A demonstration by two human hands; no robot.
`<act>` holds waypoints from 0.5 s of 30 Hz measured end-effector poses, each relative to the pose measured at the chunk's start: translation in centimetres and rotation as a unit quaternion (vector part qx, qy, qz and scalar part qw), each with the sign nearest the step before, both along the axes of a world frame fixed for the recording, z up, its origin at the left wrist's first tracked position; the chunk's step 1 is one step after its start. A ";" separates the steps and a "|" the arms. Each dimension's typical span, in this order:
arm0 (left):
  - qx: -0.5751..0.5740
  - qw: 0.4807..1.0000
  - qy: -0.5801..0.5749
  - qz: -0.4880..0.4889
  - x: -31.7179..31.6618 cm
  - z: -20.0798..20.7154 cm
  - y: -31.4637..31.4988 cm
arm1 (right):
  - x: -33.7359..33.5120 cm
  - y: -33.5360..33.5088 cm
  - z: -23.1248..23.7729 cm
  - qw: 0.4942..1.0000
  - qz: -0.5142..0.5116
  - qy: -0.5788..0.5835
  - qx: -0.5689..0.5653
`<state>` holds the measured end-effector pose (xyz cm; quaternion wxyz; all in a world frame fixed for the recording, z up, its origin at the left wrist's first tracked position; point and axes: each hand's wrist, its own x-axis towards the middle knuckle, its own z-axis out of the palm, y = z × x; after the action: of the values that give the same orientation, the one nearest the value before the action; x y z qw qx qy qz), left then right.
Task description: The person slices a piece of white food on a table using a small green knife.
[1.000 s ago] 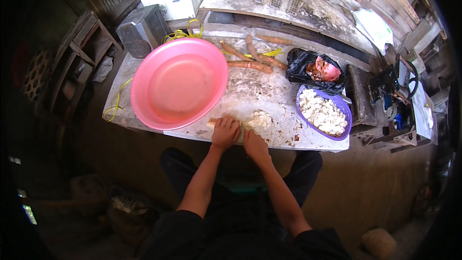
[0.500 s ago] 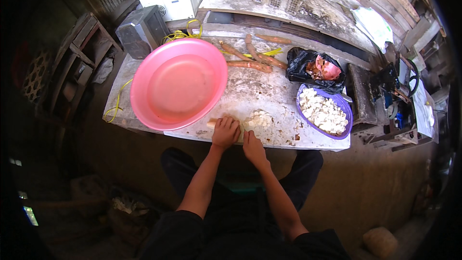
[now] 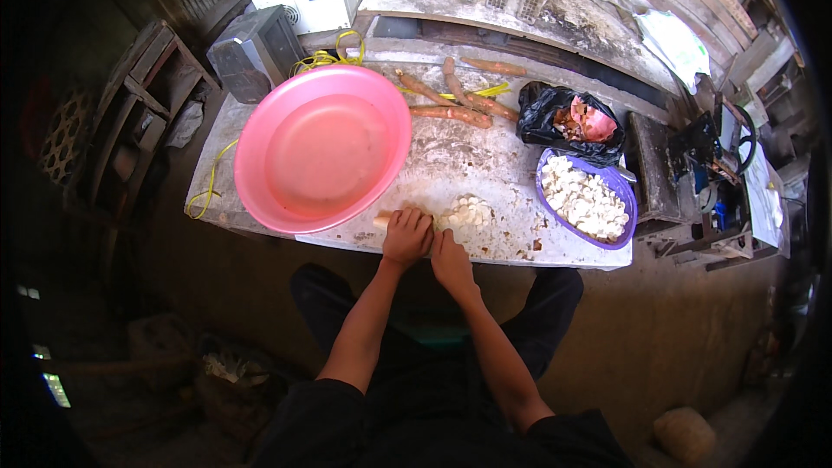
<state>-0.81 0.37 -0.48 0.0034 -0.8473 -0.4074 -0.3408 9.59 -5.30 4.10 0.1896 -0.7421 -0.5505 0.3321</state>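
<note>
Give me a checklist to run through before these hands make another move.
1. Left hand steadying the pale root: ok, it lies over it, one end showing at the left.
2. Right hand gripping a tool securely: cannot tell, the fingers hide what it holds.
3. Clear space between the hands: not ok, they are right beside each other.
4. Table free of loose slices: not ok, a pale pile lies just beyond the hands.
5. Pink basin out of the hands' way: ok, it stands apart, to their left.
6. Purple basket wholly on the table: cannot tell, its rim reaches the right edge.
</note>
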 end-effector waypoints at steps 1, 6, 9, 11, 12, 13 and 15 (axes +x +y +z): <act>0.001 1.000 -0.003 -0.001 0.0 0.0 0.0 | -0.1 0.0 0.1 1.000 0.000 0.000 0.000; 0.010 1.000 -0.003 -0.007 -0.1 0.0 0.0 | -0.3 0.1 0.7 0.999 0.004 -0.034 -0.020; -0.003 1.000 -0.001 -0.011 -0.1 0.3 -0.3 | -0.3 -0.1 0.6 0.999 0.008 -0.043 -0.023; -0.015 1.000 0.003 -0.013 0.0 0.3 -0.4 | 0.0 0.5 -0.4 0.999 0.018 -0.048 -0.014; -0.012 1.000 -0.004 -0.012 0.1 0.3 -0.3 | 0.1 0.7 -0.8 0.998 0.027 -0.052 -0.003; -0.011 1.000 -0.007 -0.013 0.1 0.2 -0.3 | 0.3 0.9 -1.0 0.998 0.026 -0.053 -0.004; -0.015 1.000 -0.003 -0.012 -0.1 -0.1 0.1 | 0.5 1.5 -0.4 0.997 0.044 -0.060 -0.013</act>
<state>-0.89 0.43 -0.59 -0.0147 -0.8511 -0.4025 -0.3368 10.06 -3.81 3.67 0.1316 -0.7384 -0.5886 0.3017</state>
